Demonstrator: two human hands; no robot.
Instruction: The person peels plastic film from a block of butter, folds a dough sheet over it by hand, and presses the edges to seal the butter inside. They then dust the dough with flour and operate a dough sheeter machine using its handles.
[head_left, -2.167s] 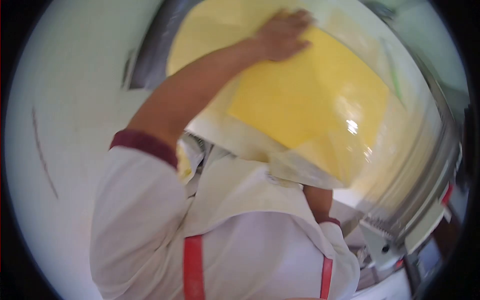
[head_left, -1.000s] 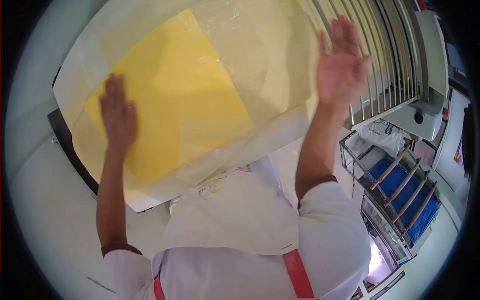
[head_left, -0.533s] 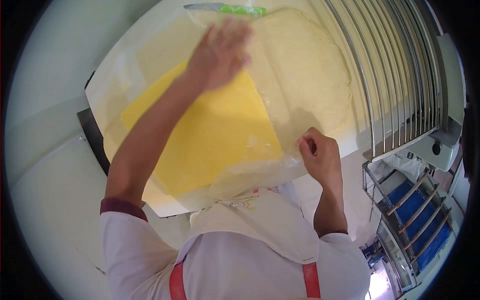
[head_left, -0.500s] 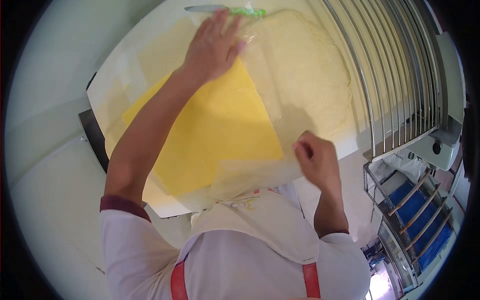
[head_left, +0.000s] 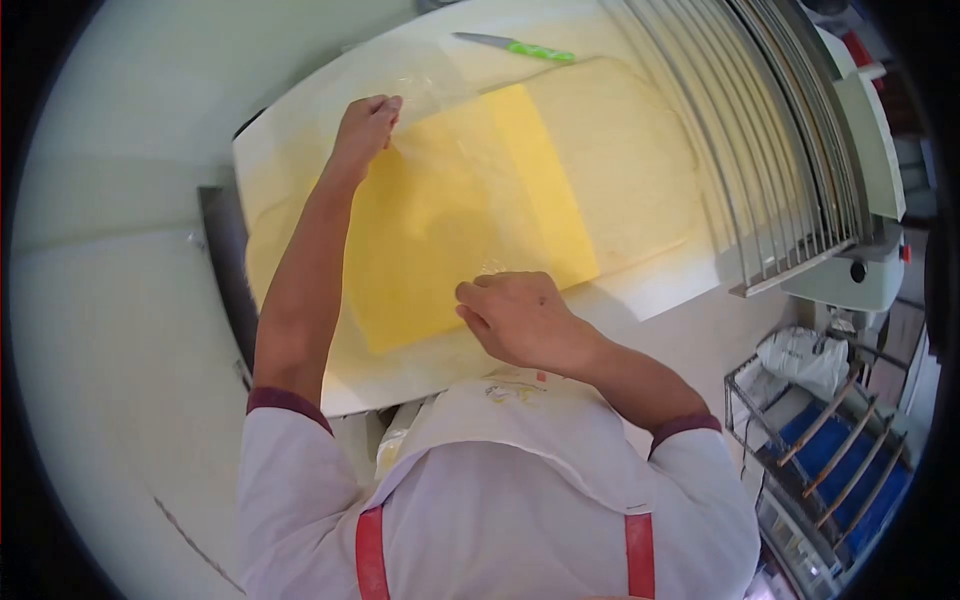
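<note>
A flat yellow sheet (head_left: 548, 185), which looks like butter, lies on a wide slab of pale dough (head_left: 635, 165). Clear plastic film (head_left: 455, 165) stretches over much of the sheet, leaving a brighter bare strip along its right side. At the far left corner my left hand (head_left: 367, 132) is closed, pinching the film. My right hand (head_left: 525, 315) is closed over the near part of the sheet, its fingers pinching the film's near edge. Beyond the sheet, a knife (head_left: 540, 51) with a green handle lies on the table.
The white table (head_left: 665, 295) has a rounded far edge. A metal bar guard (head_left: 770, 150) of a machine rises at the right. Lower right stands a rack (head_left: 830, 440) with wooden rods and a blue surface, a white plastic bag (head_left: 805, 362) beside it.
My left hand has gone from open fingers near the knife to a pinch farther left. My right hand has moved left over the sheet. Film has come off the sheet's right strip; the view has shifted.
</note>
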